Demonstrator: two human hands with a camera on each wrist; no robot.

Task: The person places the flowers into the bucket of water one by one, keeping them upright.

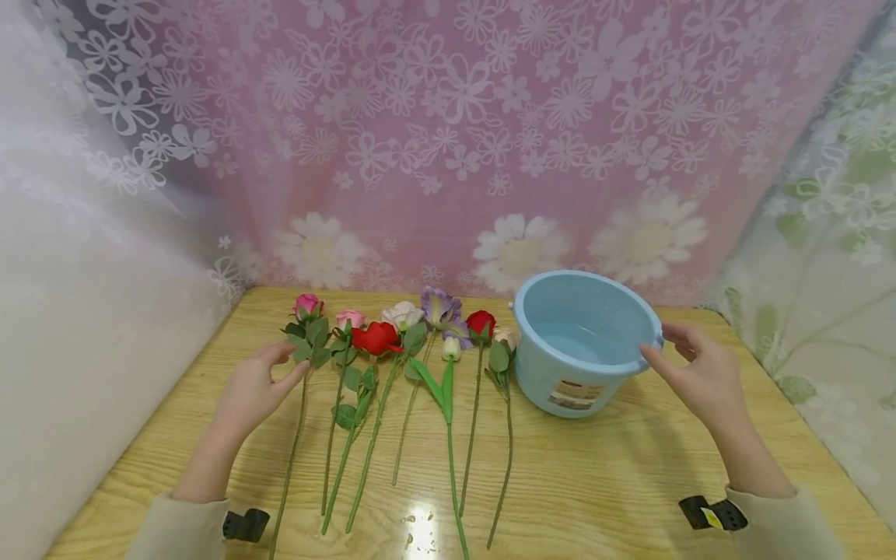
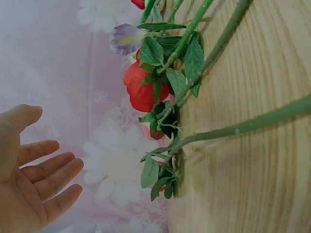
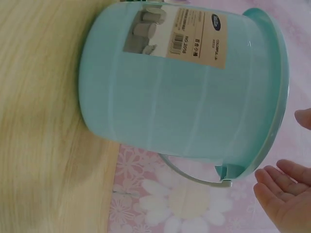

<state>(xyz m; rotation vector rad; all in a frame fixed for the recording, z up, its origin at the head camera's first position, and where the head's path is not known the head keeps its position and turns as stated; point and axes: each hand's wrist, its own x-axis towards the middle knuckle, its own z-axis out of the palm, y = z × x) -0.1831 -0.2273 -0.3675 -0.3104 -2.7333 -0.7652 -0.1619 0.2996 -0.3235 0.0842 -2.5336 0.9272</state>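
My left hand (image 1: 257,389) hovers beside the magenta rose (image 1: 308,306) at the left end of a row of artificial flowers. Its fingers are relaxed and spread, and nothing is in the palm in the left wrist view. At the right, a light blue plastic bucket (image 1: 535,369) stands upright, with a label on its front. My right hand (image 1: 708,385) is at the bucket's right rim, thumb and loosely bent fingers apart; whether it touches the rim, I cannot tell. The bucket's handle (image 3: 194,180) hangs down behind it.
Between hand and bucket lie a red flower (image 1: 376,338), a purple iris-like flower (image 1: 441,307), a white tulip (image 1: 451,348), a red rose (image 1: 481,323) and others, stems pointing toward me. The wooden table (image 1: 602,482) ends at a pink floral curtain (image 1: 420,155). A pale curtain (image 1: 91,272) borders the left.
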